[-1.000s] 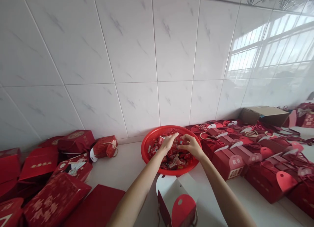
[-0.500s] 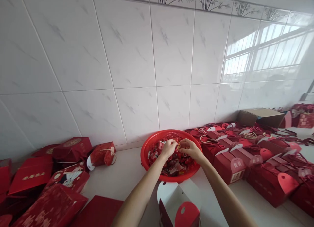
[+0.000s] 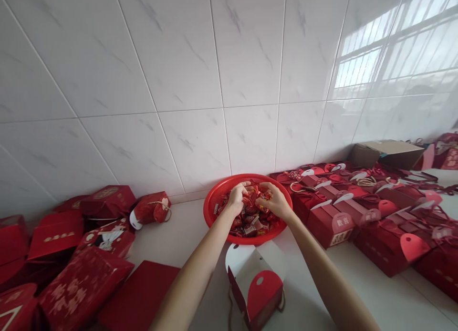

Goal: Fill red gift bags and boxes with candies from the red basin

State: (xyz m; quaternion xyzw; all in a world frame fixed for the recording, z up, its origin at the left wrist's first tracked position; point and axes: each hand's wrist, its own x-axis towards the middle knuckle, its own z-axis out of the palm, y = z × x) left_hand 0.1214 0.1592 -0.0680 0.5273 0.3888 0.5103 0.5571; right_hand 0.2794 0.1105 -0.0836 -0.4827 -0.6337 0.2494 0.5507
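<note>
Candies between hands, inside basket rim

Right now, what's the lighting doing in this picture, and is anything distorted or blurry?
Head view: glare from a reflected window on the tiled wall, upper right; head view: that wall's grid leans at left, probably wide-angle distortion; head view: most print on the wrapped candies is too small or soft to read.

Red basket, grey-streaked white tiles
</note>
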